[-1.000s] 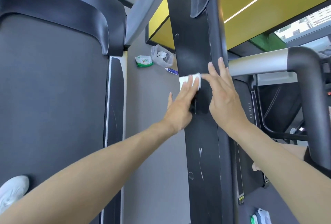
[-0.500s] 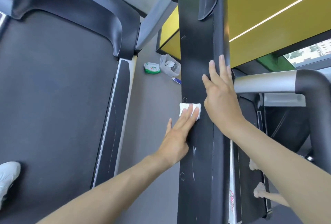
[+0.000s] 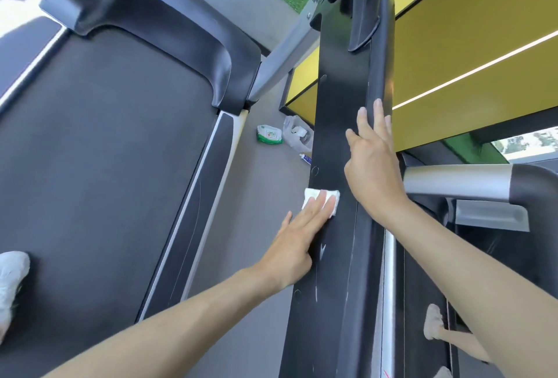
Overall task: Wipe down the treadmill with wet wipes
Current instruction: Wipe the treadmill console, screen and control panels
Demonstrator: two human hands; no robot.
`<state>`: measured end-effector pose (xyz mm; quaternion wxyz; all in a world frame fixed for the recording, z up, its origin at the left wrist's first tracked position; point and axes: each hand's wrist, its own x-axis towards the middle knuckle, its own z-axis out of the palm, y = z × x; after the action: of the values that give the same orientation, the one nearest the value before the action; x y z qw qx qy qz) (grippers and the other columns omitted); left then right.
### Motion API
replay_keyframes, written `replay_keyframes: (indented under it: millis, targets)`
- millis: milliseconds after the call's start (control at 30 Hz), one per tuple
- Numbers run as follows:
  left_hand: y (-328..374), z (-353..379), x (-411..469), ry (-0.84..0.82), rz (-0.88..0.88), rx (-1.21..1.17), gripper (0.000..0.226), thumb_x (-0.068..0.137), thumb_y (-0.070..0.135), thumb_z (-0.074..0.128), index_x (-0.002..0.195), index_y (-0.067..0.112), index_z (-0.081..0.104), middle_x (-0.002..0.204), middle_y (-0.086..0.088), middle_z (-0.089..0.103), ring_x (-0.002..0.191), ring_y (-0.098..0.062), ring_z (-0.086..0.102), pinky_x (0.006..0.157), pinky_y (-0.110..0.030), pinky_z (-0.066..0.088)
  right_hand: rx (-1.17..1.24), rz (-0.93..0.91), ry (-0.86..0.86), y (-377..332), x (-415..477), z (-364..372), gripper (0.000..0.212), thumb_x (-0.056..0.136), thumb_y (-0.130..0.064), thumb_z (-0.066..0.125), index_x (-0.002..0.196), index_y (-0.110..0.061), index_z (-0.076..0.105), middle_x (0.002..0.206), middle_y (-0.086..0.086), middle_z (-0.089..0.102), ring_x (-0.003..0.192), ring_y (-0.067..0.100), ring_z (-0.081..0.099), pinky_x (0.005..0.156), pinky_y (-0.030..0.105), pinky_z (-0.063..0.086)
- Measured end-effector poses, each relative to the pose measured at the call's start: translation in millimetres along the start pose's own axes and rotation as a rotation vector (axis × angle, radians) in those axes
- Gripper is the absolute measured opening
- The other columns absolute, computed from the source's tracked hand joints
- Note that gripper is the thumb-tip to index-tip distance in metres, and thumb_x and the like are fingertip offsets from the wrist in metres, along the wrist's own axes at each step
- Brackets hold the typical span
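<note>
Head view: wet wipe (image 3: 314, 196), folded small, sits on the flat face of the treadmill's black upright post (image 3: 338, 100), pinned under the fingertips of the left hand (image 3: 297, 238). Fingers are straight and pressing flat, no curl round it. The post's long axis runs from frame bottom to frame top, so the wipe's path, I'd judge, goes lengthwise along it, fwd from the palm or back toward the wrist. Right hand (image 3: 373, 163) lies flat w/ straight fingers on the post's right edge, just beside the wipe and a bit further up; it holds nothing, prob. bracing. Left hand is the one on the wipe. Hidden: the wipe's near part is under the fingers, and both post ends are cut off by the frame. Wipes pack (image 3: 269, 135) lies on the floor beyond, label too small to read.
</note>
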<state>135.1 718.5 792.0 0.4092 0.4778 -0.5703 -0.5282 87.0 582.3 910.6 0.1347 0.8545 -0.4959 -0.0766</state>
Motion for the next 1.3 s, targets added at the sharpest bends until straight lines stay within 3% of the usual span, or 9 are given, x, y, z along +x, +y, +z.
replay_keyframes:
  millis: [200,400,600,767,867,967,1133,1200,1300]
  targets:
    - [17.0,-41.3,69.2,0.044,-0.130,-0.078,0.108,0.062,-0.020,0.024,0.151,0.037,-0.001,0.159,0.017,-0.007,0.145,0.000,-0.005,0.117,-0.041,-0.007,0.114,0.003,-0.005,0.5,0.9,-4.1,0.030,0.082,0.014,0.040,0.096,0.012,0.067,0.148,0.024,0.035,0.147,0.032,0.004,0.120,0.038,-0.001]
    - [-4.7,-7.4,3.6,-0.042,-0.062,-0.001,0.110,0.059,-0.018,0.017,0.148,0.042,-0.006,0.157,0.021,-0.009,0.144,0.003,-0.009,0.119,-0.038,-0.004,0.151,0.016,-0.006,2.5,0.2,-2.8,0.038,0.073,0.021,0.038,0.094,0.011,0.069,0.146,0.021,0.040,0.147,0.031,0.003,0.120,0.035,-0.001]
    - [0.0,-36.9,58.8,0.002,-0.163,-0.046,0.110,0.061,-0.019,0.020,0.151,0.039,-0.002,0.159,0.016,-0.003,0.145,-0.001,-0.005,0.118,-0.046,-0.007,0.119,-0.002,-0.001,3.5,1.7,-3.3,0.040,0.076,0.017,0.037,0.098,0.009,0.069,0.146,0.019,0.041,0.147,0.030,0.002,0.119,0.032,-0.005]
    - [0.1,-4.9,16.3,-0.014,-0.086,-0.050,0.112,0.061,-0.022,0.022,0.149,0.042,-0.004,0.156,0.023,-0.011,0.143,0.003,-0.013,0.117,-0.038,-0.008,0.108,-0.003,-0.006,4.0,3.5,-3.1,0.041,0.073,0.019,0.036,0.096,0.010,0.069,0.143,0.020,0.044,0.147,0.031,0.004,0.120,0.035,-0.003]
    - [-9.6,-12.3,15.5,-0.037,-0.037,0.026,0.111,0.062,-0.021,0.021,0.149,0.042,-0.005,0.157,0.023,-0.010,0.144,0.003,-0.010,0.116,-0.044,-0.005,0.117,0.009,-0.002,0.2,-1.2,-6.6,0.039,0.075,0.020,0.036,0.095,0.012,0.068,0.147,0.020,0.038,0.147,0.032,0.001,0.120,0.037,0.001]
    - [-4.1,-39.1,56.9,-0.024,-0.121,0.030,0.108,0.063,-0.018,0.022,0.151,0.040,-0.004,0.159,0.018,-0.005,0.146,-0.004,-0.003,0.117,-0.054,-0.003,0.151,0.022,0.007,-1.1,-0.6,-8.6,0.038,0.078,0.020,0.037,0.099,0.011,0.067,0.152,0.021,0.029,0.147,0.032,0.001,0.120,0.039,0.004]
    - [6.7,-17.0,31.6,-0.002,-0.014,0.062,0.111,0.061,-0.019,0.026,0.151,0.038,-0.005,0.159,0.017,-0.009,0.146,-0.004,-0.008,0.115,-0.046,-0.003,0.338,-0.052,0.088,9.8,-5.4,-7.2,0.065,0.067,0.027,0.028,0.117,0.005,0.063,0.150,0.022,0.031,0.145,0.031,0.018,0.118,0.030,0.003]
    - [-1.7,-6.8,7.5,-0.016,0.070,0.105,0.112,0.062,-0.021,0.026,0.149,0.041,-0.006,0.158,0.019,-0.010,0.145,-0.002,-0.010,0.115,-0.043,-0.002,0.371,-0.059,0.120,10.8,-26.2,-10.4,0.063,0.070,0.022,0.025,0.118,0.005,0.061,0.146,0.022,0.038,0.142,0.032,0.027,0.118,0.034,0.011]
    - [2.0,-18.9,20.1,0.000,0.043,0.103,0.112,0.061,-0.020,0.026,0.150,0.041,-0.003,0.159,0.019,-0.007,0.145,0.000,-0.005,0.115,-0.044,-0.002,0.194,-0.198,0.232,11.9,-70.6,-18.0,0.052,0.078,0.008,0.026,0.116,0.009,0.062,0.133,0.024,0.053,0.131,0.036,0.044,0.113,0.044,0.028]
